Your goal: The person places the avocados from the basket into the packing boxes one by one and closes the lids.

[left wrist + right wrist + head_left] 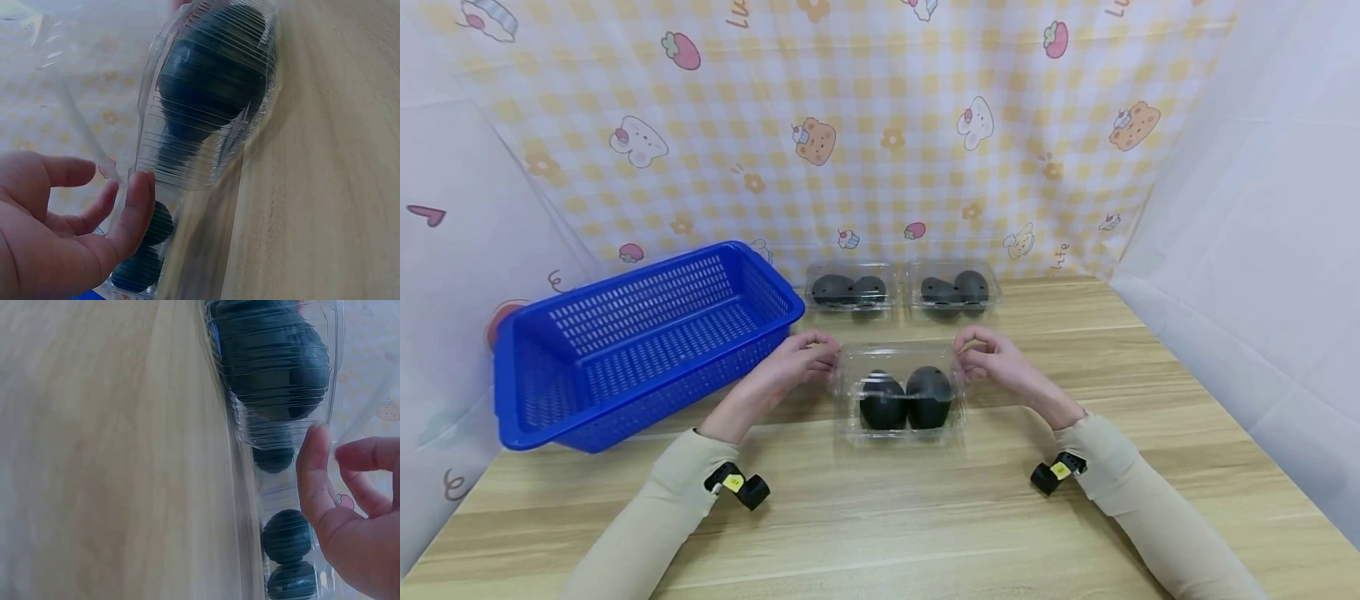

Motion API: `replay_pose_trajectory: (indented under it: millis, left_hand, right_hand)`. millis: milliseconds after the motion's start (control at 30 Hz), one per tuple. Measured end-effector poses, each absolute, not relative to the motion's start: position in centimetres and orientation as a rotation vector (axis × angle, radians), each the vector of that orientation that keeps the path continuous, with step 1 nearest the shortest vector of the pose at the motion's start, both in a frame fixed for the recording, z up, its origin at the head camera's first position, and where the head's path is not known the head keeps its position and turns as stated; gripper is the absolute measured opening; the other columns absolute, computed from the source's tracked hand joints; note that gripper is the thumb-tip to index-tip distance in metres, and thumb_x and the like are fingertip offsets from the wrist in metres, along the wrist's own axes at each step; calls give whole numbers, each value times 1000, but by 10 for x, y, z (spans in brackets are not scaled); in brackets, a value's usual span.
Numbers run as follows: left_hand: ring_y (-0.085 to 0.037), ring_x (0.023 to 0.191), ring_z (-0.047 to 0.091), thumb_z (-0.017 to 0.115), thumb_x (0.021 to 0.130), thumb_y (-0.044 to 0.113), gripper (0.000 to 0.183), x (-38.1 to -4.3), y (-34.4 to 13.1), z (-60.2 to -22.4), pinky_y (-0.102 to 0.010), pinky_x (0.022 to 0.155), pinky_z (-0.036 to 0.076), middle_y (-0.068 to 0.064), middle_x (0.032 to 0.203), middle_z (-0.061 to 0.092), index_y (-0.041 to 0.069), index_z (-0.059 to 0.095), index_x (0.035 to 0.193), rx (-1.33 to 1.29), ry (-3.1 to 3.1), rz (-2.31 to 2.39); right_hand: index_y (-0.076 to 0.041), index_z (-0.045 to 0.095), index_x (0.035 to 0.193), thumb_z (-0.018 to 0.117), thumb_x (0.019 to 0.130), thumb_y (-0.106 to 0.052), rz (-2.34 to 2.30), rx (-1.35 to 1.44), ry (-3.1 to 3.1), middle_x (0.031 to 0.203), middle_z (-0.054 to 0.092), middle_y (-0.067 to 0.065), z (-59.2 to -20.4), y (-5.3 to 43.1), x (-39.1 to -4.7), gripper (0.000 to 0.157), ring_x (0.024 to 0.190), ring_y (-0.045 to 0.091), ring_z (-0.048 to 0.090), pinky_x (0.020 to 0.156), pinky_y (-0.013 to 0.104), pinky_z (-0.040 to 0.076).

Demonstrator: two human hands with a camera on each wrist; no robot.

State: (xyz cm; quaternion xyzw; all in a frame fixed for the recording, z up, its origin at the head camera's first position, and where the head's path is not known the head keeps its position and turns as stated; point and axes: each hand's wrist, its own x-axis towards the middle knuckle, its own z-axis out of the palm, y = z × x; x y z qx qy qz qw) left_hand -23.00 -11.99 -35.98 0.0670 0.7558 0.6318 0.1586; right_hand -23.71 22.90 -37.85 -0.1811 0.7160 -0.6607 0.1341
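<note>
In the head view, a clear plastic clamshell box (898,417) stands on the table in front of me. Two dark egg-shaped fruits (929,397), avocado-like, lie side by side in it. Its clear lid (891,357) appears raised at the back. My left hand (797,367) pinches the lid's left edge with bent fingers. At the right edge, my right hand (996,360) does likewise. The left wrist view shows the left fingertips (142,184) at the box's rim. In the right wrist view a right fingertip (317,434) touches the box's corner.
A blue perforated plastic basket (647,333) stands at the left. Behind the box are a clamshell box (852,292) and another clamshell box (952,290), each holding dark fruits. A checked cloth (887,192) hangs behind the wooden table (887,533).
</note>
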Motion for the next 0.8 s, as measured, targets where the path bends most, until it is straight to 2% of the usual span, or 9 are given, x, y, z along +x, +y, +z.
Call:
replay_pose_trajectory:
  millis: [167,333,433,500,633,800]
  left_hand:
    - [-19,95,64,54,105,15,29,-229,-124,-356,-38,94,52,-13,109,63,-4,50,127,195,2174,1677]
    - [-19,87,67,48,108,16,40,-228,-130,-356,-35,85,57,-15,104,64,-13,46,135,278,2085,1617]
    - [-18,82,68,47,108,16,41,-226,-132,-357,-33,79,59,-14,97,66,-15,46,135,313,2025,1606]
    - [-18,80,68,46,108,16,39,-225,-133,-356,-33,78,59,-14,94,66,-15,47,133,321,2001,1596]
    - [-20,77,69,47,108,20,34,-223,-134,-355,-35,76,60,-14,91,66,-11,52,123,284,1965,1567]
    - [-21,72,71,47,108,20,27,-221,-138,-355,-37,73,61,-14,84,69,-6,56,109,303,1879,1514]
  right_hand:
    - [7,54,110,50,100,0,-1891,-506,2004,90,61,6,-374,234,-237,13,78,12,61,71,26,55]
    - [12,45,124,51,101,-4,-1753,-537,2021,98,62,8,-368,239,-236,29,84,15,63,77,30,56]
    - [12,37,133,55,100,-7,-1655,-551,2044,94,66,12,-365,241,-234,41,81,19,67,77,35,58]
    - [13,35,134,55,101,-9,-1602,-549,2036,89,67,14,-363,242,-234,45,75,21,68,75,36,59]
    - [15,47,122,52,104,-15,-1507,-563,2014,85,69,14,-362,243,-232,36,72,20,69,71,35,60]
    - [7,59,104,51,106,-19,-1450,-590,2001,81,71,13,-362,244,-231,28,72,21,70,66,34,60]
